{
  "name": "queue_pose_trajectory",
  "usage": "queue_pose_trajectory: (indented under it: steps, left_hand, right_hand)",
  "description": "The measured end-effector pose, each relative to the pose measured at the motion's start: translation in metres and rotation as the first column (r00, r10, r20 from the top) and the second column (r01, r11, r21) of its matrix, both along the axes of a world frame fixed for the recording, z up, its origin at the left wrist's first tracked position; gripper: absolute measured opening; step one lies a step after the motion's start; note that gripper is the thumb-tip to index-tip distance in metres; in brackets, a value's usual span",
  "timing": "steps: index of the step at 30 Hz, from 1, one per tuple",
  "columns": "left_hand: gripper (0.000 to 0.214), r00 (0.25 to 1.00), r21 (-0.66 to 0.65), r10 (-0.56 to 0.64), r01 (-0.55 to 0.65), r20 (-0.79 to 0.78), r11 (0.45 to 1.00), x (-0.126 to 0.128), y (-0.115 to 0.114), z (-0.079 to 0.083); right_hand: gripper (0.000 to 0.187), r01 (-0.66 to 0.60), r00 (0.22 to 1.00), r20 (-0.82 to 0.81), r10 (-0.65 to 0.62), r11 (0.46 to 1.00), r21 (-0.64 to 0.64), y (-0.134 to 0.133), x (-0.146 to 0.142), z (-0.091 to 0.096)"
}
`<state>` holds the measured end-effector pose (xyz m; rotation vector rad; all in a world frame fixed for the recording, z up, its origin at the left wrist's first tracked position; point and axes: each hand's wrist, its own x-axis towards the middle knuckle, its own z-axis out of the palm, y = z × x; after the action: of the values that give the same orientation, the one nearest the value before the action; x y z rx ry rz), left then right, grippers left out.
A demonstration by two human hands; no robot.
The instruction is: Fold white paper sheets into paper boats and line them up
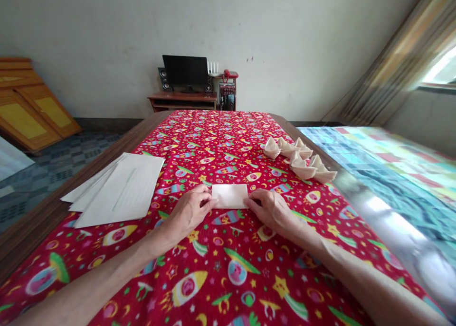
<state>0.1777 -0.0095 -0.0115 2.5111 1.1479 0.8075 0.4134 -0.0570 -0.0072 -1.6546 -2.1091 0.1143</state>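
A small folded rectangle of white paper (pixel 230 196) lies in front of me on the red patterned cloth (pixel 228 250). My left hand (pixel 194 206) pinches its left edge between thumb and fingers. At the opposite edge, my right hand (pixel 269 207) pinches the paper in the same way. To the right, beyond my right hand, stand several folded paper boats (pixel 301 164) in a loose group. Left of my left hand rests a fanned stack of paper sheets (pixel 124 188), the top one with faint print on it.
The cloth covers most of a dark wooden table (pixel 138 143). Behind it, a monitor (pixel 185 72) with speakers stands on a desk, beside a red telephone (pixel 230 74). A wooden cabinet (pixel 33 103) is at the left. A bed with a patchwork cover (pixel 388 160) lies along the right.
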Motion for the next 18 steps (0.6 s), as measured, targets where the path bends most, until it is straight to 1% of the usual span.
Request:
queue_pose_trajectory:
  steps: [3,5,7,10,13,15,17,18]
  left_hand:
    - [0.033,0.995,0.032,0.069,-0.067,-0.067,0.997,0.004,-0.001,0.002]
    - [0.032,0.987,0.056,0.109,-0.103,-0.115,0.993,0.006,-0.002,0.005]
    - [0.032,0.977,0.08,0.137,-0.125,-0.164,0.989,0.008,-0.004,0.008]
    - [0.031,0.959,0.107,0.169,-0.148,-0.229,0.983,0.011,-0.003,0.012]
    - [0.031,0.945,0.115,0.18,-0.154,-0.272,0.981,0.013,0.0,0.011]
    - [0.023,0.95,0.119,0.199,-0.174,-0.242,0.978,0.013,0.003,0.008]
    - [0.009,0.964,0.139,0.213,-0.191,-0.158,0.972,0.013,0.005,0.005]
    - [0.016,0.973,0.159,0.199,-0.18,-0.113,0.971,0.013,0.006,0.004]
  right_hand:
    - [0.02,0.079,0.991,0.097,-0.095,0.984,0.159,-0.001,-0.003,-0.007]
    - [0.02,0.083,0.981,0.147,-0.125,0.962,0.262,-0.001,-0.004,-0.011]
    - [0.02,0.065,0.972,0.197,-0.128,0.953,0.297,-0.001,-0.005,-0.013]
    - [0.02,0.071,0.959,0.246,-0.144,0.957,0.281,0.0,-0.006,-0.011]
    - [0.021,0.091,0.952,0.263,-0.157,0.965,0.246,0.0,-0.008,-0.006]
    - [0.022,0.094,0.952,0.266,-0.153,0.971,0.22,-0.001,-0.009,-0.004]
    - [0.022,0.099,0.951,0.272,-0.149,0.977,0.187,-0.002,-0.009,-0.002]
    - [0.022,0.103,0.95,0.275,-0.148,0.98,0.171,-0.002,-0.01,-0.001]
